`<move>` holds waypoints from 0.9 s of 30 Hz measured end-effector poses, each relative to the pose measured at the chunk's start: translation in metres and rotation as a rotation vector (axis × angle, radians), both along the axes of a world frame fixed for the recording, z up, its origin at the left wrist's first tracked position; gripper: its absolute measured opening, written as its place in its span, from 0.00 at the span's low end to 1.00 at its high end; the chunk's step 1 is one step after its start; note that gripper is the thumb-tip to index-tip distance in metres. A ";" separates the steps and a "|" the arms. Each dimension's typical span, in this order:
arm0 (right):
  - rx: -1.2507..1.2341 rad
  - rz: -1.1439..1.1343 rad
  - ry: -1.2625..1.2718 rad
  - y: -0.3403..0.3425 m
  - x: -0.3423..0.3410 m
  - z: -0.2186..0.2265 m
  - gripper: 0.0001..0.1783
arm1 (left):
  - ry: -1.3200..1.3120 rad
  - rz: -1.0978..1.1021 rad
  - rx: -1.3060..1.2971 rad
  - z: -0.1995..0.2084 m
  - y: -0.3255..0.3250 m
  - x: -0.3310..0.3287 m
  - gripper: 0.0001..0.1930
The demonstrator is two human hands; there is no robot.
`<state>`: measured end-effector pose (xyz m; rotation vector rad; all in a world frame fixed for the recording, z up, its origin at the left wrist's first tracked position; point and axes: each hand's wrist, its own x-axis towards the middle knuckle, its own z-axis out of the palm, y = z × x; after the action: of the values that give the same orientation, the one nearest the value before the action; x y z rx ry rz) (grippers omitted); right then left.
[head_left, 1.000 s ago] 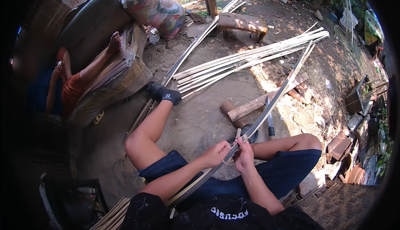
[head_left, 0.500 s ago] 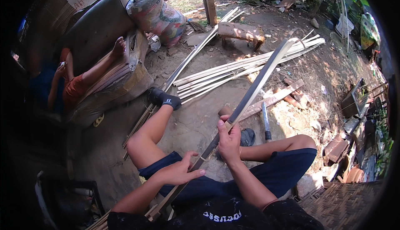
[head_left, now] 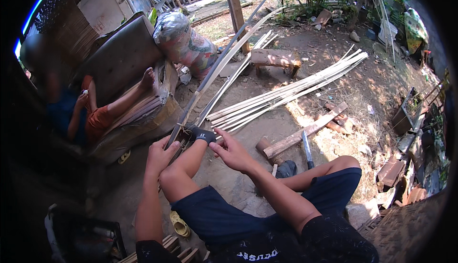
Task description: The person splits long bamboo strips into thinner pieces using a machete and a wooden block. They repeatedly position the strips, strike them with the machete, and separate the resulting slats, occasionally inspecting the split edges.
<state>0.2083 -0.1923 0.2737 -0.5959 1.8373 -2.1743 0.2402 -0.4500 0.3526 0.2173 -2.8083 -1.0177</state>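
My left hand is closed around the near end of a long bamboo strip, beside my left knee. From there the strip runs away over my dark shoe, past the stuffed sack, to the wooden post. Toward its far end it shows as two lengths, one dark-skinned and one pale, with a gap between them. My right hand hangs in the air right of the strip, above my left shin, fingers apart and nothing in it. Several pale bamboo strips lie in a loose bundle beyond my hands.
A long-bladed knife lies by my right foot, near a wooden plank. A low wooden bench stands beyond the bundle. At left, another person sits on a worn sofa beside a stuffed sack. A yellow clog lies below my left thigh.
The bamboo strip has swung from right to left, its far end now near the post. My right hand has let go of it; my left hand has moved forward and now grips it.
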 end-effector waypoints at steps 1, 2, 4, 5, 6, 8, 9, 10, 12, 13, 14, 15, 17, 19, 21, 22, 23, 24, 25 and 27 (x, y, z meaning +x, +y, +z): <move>-0.009 0.069 -0.035 0.013 0.007 -0.012 0.32 | -0.056 0.024 -0.106 0.000 -0.007 -0.014 0.15; 0.037 0.080 -0.081 0.028 0.020 -0.014 0.29 | -0.050 0.032 -0.174 -0.007 -0.021 -0.026 0.16; 0.088 0.061 -0.139 0.058 0.041 -0.023 0.25 | -0.036 0.046 -0.321 -0.021 -0.053 -0.054 0.19; 0.114 0.012 -0.150 0.079 0.048 -0.030 0.23 | -0.039 0.044 -0.369 -0.027 -0.058 -0.067 0.20; 0.107 -0.033 -0.181 0.096 0.054 -0.033 0.22 | -0.046 0.055 -0.429 -0.032 -0.067 -0.073 0.20; 0.092 -0.109 -0.247 0.130 0.068 -0.031 0.20 | -0.101 0.075 -0.541 -0.041 -0.092 -0.081 0.21; 0.052 -0.157 -0.253 0.145 0.071 -0.027 0.20 | -0.147 0.084 -0.596 -0.042 -0.107 -0.084 0.21; 0.014 -0.201 -0.263 0.159 0.075 -0.025 0.19 | -0.199 0.095 -0.650 -0.045 -0.117 -0.083 0.21; -0.023 -0.298 -0.255 0.188 0.083 -0.012 0.18 | -0.146 0.119 -0.611 -0.048 -0.120 -0.084 0.20; -0.033 -0.338 -0.241 0.200 0.087 -0.005 0.18 | -0.121 0.136 -0.597 -0.048 -0.122 -0.084 0.20; -0.035 -0.386 -0.226 0.215 0.091 0.001 0.17 | -0.092 0.151 -0.585 -0.040 -0.105 -0.082 0.20; -0.033 -0.414 -0.197 0.225 0.095 0.004 0.17 | -0.117 0.159 -0.626 -0.036 -0.104 -0.081 0.20; -0.032 -0.477 -0.126 0.245 0.099 0.012 0.17 | -0.153 0.174 -0.707 -0.022 -0.102 -0.087 0.19; 0.027 -0.552 -0.093 0.260 0.109 0.025 0.16 | -0.176 0.177 -0.751 -0.030 -0.122 -0.093 0.20; 0.078 -0.685 -0.034 0.275 0.117 0.032 0.15 | -0.183 0.211 -0.780 -0.048 -0.137 -0.099 0.18; 0.115 -0.787 0.027 0.278 0.121 0.035 0.15 | -0.320 0.213 -0.757 -0.062 -0.174 -0.109 0.29; 0.183 -0.900 0.086 0.287 0.126 0.037 0.14 | -0.353 0.274 -0.816 -0.079 -0.161 -0.106 0.38; 0.170 -0.989 0.097 0.297 0.130 0.035 0.14 | -0.388 0.337 -0.876 -0.094 -0.147 -0.110 0.48; 0.149 -1.051 0.095 0.304 0.131 0.032 0.13 | -0.382 0.329 -0.772 -0.103 -0.146 -0.114 0.52; 0.360 -1.217 0.220 0.315 0.125 0.032 0.12 | -0.381 0.310 -0.562 -0.123 -0.137 -0.117 0.62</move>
<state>0.3331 0.1227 0.3054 0.5666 3.1281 -2.2152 0.1227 -0.5874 0.2291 0.8099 -3.1051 -0.1094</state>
